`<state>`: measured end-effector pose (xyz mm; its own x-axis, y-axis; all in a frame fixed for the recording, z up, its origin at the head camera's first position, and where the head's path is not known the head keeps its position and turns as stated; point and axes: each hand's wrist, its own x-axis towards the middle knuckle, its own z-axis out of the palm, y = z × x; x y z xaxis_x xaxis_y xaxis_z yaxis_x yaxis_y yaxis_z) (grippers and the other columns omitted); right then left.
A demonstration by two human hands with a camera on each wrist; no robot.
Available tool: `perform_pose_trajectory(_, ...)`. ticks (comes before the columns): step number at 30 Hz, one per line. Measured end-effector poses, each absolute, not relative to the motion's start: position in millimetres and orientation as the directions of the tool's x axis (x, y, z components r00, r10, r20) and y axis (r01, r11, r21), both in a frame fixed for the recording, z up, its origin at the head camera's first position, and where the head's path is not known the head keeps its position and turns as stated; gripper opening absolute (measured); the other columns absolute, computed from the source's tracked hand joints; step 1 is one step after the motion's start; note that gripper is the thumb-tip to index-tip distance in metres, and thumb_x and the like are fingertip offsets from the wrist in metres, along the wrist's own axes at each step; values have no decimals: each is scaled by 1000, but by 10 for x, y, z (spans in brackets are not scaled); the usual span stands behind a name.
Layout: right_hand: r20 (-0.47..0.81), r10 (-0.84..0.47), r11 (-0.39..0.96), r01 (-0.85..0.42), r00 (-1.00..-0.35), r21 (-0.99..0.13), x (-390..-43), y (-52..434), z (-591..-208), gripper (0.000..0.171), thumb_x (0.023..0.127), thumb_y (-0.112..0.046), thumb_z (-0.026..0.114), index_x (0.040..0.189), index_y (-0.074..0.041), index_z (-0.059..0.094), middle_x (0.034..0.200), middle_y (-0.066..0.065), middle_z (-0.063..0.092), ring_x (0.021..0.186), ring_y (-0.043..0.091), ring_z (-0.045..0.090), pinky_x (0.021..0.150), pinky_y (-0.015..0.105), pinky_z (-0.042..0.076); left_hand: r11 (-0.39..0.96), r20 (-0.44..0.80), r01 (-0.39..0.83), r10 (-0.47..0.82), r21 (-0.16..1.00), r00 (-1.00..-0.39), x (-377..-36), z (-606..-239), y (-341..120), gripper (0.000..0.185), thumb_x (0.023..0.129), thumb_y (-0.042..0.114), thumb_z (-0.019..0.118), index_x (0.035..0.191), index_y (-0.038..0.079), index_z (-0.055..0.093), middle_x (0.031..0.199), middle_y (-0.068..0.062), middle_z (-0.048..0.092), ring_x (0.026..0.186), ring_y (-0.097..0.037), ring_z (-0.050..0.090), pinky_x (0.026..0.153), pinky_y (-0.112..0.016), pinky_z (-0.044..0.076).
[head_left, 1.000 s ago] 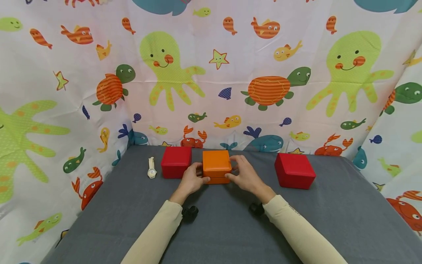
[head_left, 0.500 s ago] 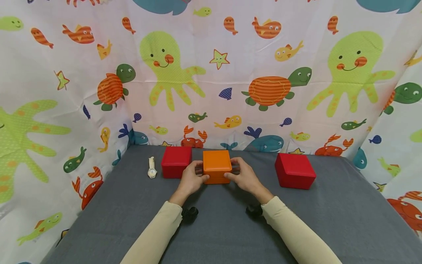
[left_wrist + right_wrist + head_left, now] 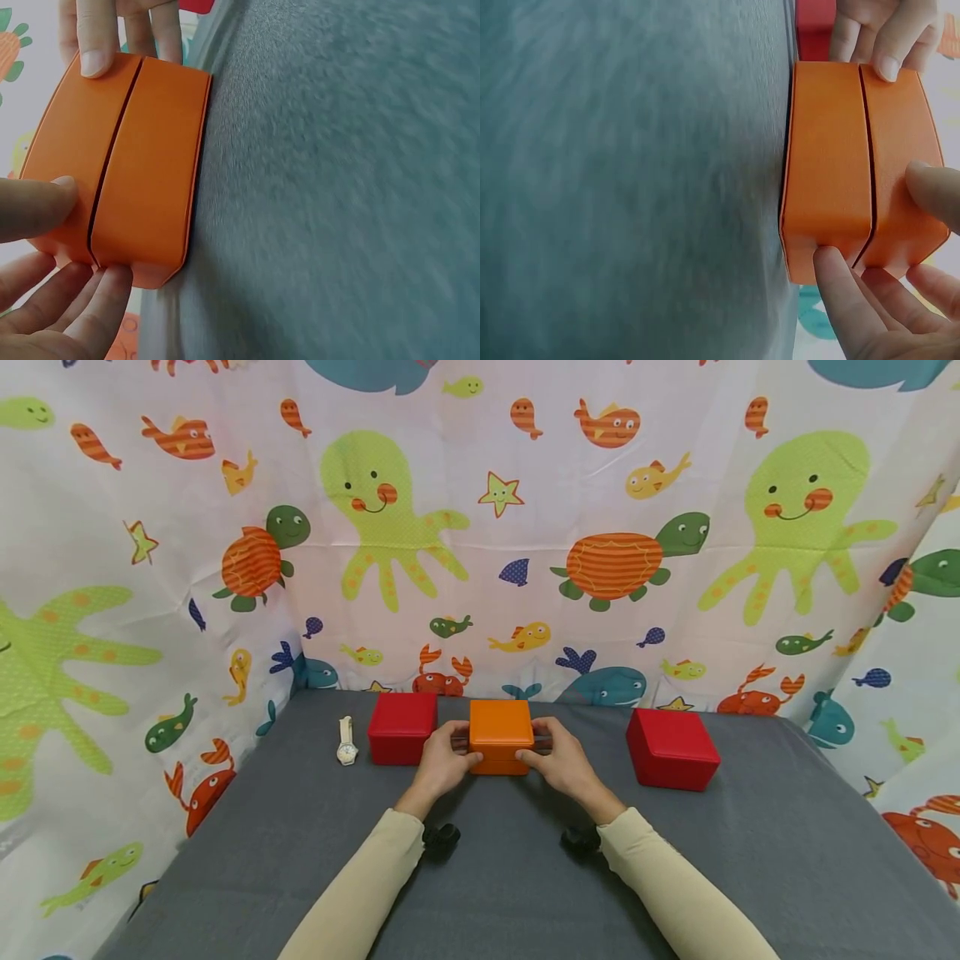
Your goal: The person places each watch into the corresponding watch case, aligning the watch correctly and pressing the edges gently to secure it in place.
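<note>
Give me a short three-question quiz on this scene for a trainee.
1. True or false: both hands hold the orange box.
2. What lies left of the red box by the left hand?
A. a pen
B. a watch
C. a key
3. How many red boxes are on the grey cloth?

Key:
1. True: the left hand and the right hand grip its two sides, thumbs on the front of the lid.
2. B
3. Two: one left of the orange box, the other red box off to the right.
</note>
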<state>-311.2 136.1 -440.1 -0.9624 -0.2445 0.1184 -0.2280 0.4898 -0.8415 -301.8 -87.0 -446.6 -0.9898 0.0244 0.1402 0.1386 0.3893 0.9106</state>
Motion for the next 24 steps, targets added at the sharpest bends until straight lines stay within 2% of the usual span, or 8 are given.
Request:
perform_pose_trajectory(15, 147, -185, 508, -222, -972, -832, -3181, 1704, -4410, 57, 86, -26, 73, 133, -10, 45, 129, 11, 53, 110, 32, 57, 86, 45, 52, 341, 161, 188, 106, 921, -981, -3252, -4497, -544, 53, 81, 2, 74, 130, 2, 55, 120, -14, 61, 105, -27, 62, 87, -36, 53)
perform_pose_trajectory(24, 135, -155, 522, -197, -979, -830, -3177, 1870, -4373, 58, 87, -25, 72, 134, -8, 43, 130, 14, 52, 111, 35, 56, 86, 46, 52, 310, 128, 157, 113, 938, -985, -3320, -4474, -350, 51, 81, 2, 74, 128, 4, 57, 119, -11, 61, 105, -27, 62, 88, -36, 52)
